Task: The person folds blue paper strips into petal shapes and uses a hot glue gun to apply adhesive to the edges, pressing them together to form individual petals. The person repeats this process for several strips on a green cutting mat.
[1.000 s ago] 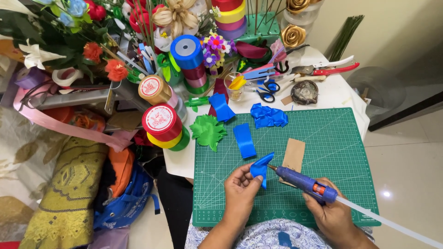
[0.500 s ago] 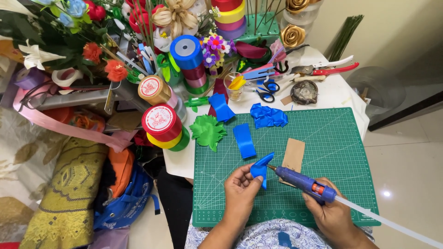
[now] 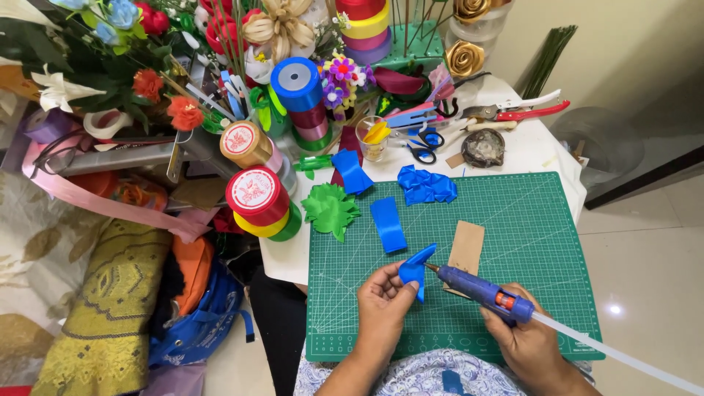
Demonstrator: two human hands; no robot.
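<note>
Landmark: green mat; all places are read from it.
Left hand: at the mat's near middle, you pinch a folded blue petal between thumb and fingers, point up.
Right hand: at the mat's near right, clenched round the glue gun; its nozzle meets the petal's right edge.
Step in hand: by my judgement, gluing the petal's fold.
Next move: calls for a small bead at the seam, fingers kept off the nozzle, then a firm pinch.
Card scrap: on the mat, just behind the nozzle.
Ribbon strip: mid-mat, flat.
Finished petals: heaped at the mat's far edge.
Green flower: over the mat's left far corner.
</note>
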